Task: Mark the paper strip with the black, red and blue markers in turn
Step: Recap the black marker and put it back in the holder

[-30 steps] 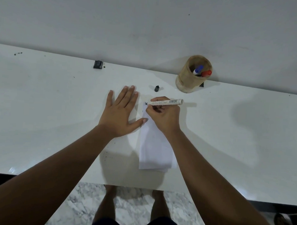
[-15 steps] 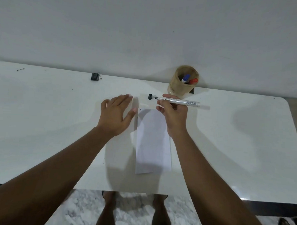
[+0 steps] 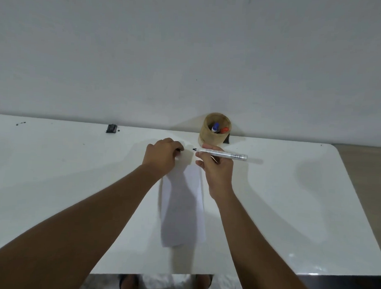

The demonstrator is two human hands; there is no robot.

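A white paper strip (image 3: pixel 183 209) lies lengthwise on the white table (image 3: pixel 54 172) between my forearms. My right hand (image 3: pixel 216 169) holds the uncapped black marker (image 3: pixel 226 155) level above the strip's far end, tip pointing left. My left hand (image 3: pixel 162 156) is curled just left of that tip, and its fingertips pinch a small black cap (image 3: pixel 178 151), mostly hidden. The blue marker (image 3: pixel 215 127) and the red marker (image 3: pixel 224 130) stand in a round wooden cup (image 3: pixel 207 138) just beyond my right hand, by the wall.
A small black block (image 3: pixel 111 128) sits at the table's back edge on the left, with dark specks (image 3: pixel 20 123) farther left. A dark object (image 3: pixel 227 139) peeks out behind the cup. The table's rounded right corner and front edge are in view.
My right hand lifted the black marker off the strip's far end. My left hand left its flat hold beside the strip, reached forward and closed on the black cap.
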